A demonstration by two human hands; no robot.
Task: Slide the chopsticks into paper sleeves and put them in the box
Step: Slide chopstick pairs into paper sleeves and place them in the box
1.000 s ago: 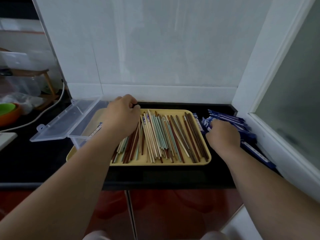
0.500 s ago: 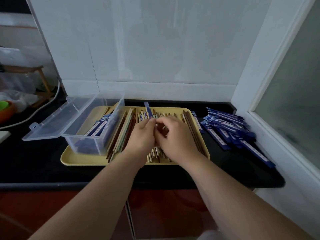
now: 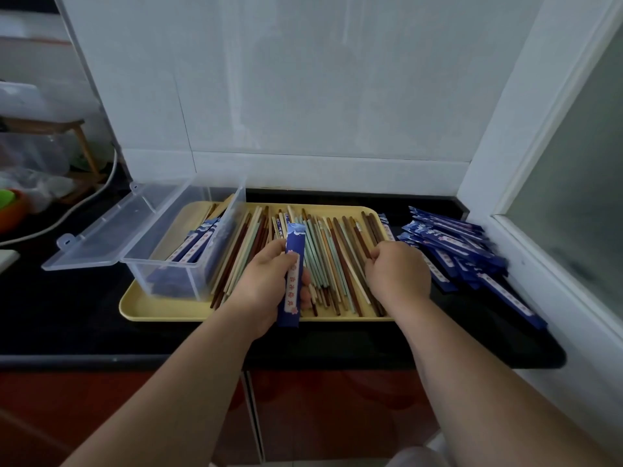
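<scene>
My left hand point(image 3: 263, 288) grips a blue paper sleeve point(image 3: 292, 281) over the front of the yellow tray point(image 3: 158, 311). The sleeve points away from me. Many loose chopsticks point(image 3: 328, 261), brown, green and cream, lie side by side in the tray. My right hand point(image 3: 399, 271) sits on the tray's right part, fingers curled down onto some brown chopsticks. A clear plastic box point(image 3: 183, 264) stands on the tray's left end with its lid point(image 3: 108, 230) open to the left. Sleeved chopsticks point(image 3: 199, 241) lie inside it. A pile of blue sleeves point(image 3: 455, 251) lies on the black counter right of the tray.
A white tiled wall stands close behind the tray. A white window frame point(image 3: 532, 271) borders the counter on the right. To the far left are a white cable point(image 3: 84, 205) and an orange bowl point(image 3: 11, 214). The counter's front edge runs just below the tray.
My left hand left the box and my right hand left the sleeve pile; they met over the tray. Now the left hand holds the sleeve alone and the right has moved right onto the chopsticks.
</scene>
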